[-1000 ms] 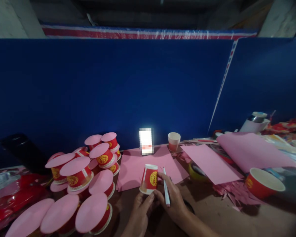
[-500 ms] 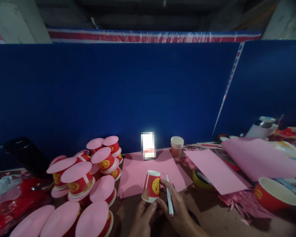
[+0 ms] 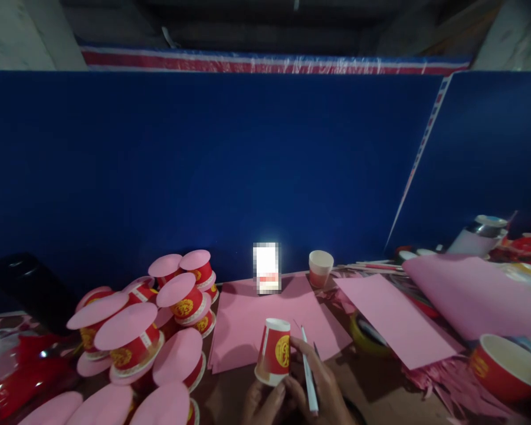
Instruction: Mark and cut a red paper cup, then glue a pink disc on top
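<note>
A red paper cup (image 3: 274, 353) with a yellow emblem is held upside down in front of me, its wider rim at the bottom. My left hand (image 3: 262, 402) grips this rim with thumb and fingers from below. On the cup's other side, my right hand (image 3: 321, 378) touches the wall with its fingertips. A slim white pen-like tool (image 3: 308, 370) is tucked in that same hand, its thin tip pointing up and away. Behind the cup lies a stack of pink paper sheets (image 3: 241, 321). Part of both hands is cut off by the lower edge.
Several red cups topped with pink paper discs (image 3: 126, 333) crowd the left. A pale cup (image 3: 321, 268) stands behind the sheets, beside a bright blurred-out rectangle (image 3: 268, 265). Loose pink sheets (image 3: 393, 313), paper scraps and a red paper bowl (image 3: 508, 369) are at right. A blue partition (image 3: 230, 165) closes the back.
My hands and the cup sit slightly lower in the picture, as does most of the table. The cup and the pen-like tool are held much as before.
</note>
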`<state>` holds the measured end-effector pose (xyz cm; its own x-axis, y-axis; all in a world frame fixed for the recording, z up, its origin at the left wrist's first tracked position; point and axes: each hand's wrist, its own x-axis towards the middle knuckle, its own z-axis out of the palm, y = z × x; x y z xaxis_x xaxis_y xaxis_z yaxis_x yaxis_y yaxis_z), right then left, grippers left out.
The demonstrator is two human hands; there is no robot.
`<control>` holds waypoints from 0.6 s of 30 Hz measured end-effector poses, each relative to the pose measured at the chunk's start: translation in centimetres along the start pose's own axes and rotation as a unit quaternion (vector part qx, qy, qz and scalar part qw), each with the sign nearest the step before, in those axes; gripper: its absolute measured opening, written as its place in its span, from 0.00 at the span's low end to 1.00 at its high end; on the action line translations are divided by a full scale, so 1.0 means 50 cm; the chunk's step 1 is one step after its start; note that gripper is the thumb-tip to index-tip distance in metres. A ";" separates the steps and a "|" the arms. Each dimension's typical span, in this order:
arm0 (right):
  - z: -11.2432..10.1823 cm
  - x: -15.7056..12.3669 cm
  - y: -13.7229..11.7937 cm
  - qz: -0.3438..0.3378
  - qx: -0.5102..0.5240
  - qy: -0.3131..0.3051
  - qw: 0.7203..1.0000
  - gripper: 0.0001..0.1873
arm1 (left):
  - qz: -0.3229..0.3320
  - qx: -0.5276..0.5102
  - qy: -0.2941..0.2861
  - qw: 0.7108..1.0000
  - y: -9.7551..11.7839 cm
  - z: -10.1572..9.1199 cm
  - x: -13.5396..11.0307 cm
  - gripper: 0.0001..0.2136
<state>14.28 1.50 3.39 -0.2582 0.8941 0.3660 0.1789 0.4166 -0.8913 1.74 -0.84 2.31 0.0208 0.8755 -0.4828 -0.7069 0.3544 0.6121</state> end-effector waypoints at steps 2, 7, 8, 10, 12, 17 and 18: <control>0.000 0.001 0.001 -0.003 -0.002 0.004 1.000 0.24 | 0.000 -0.008 -0.003 1.000 0.000 0.002 -0.001 0.21; 0.001 -0.007 0.009 -0.018 -0.039 0.020 0.999 0.26 | 0.021 -0.030 0.017 0.999 -0.022 -0.020 0.017 0.20; 0.002 -0.008 0.010 -0.017 -0.037 0.021 0.999 0.26 | 0.028 -0.025 0.012 0.999 -0.026 -0.024 0.020 0.19; 0.002 -0.010 0.010 -0.015 -0.032 0.025 0.999 0.25 | 0.039 -0.017 -0.008 0.999 -0.026 -0.030 0.023 0.18; 0.002 -0.011 0.010 -0.016 -0.048 0.027 0.998 0.25 | 0.058 0.004 -0.043 0.997 -0.020 -0.029 0.019 0.15; 0.002 -0.010 0.017 -0.023 -0.108 0.040 0.993 0.24 | 0.075 0.044 -0.135 0.987 0.002 -0.015 -0.005 0.13; 0.001 -0.010 0.017 -0.025 -0.117 0.043 0.992 0.24 | 0.081 0.048 -0.140 0.986 0.004 -0.012 -0.009 0.12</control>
<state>14.50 1.39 2.42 -0.1918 0.8782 0.4382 0.3856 0.4780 -0.7892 1.17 -1.35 2.26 0.1175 0.9747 -0.1901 -0.6470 0.2203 0.7300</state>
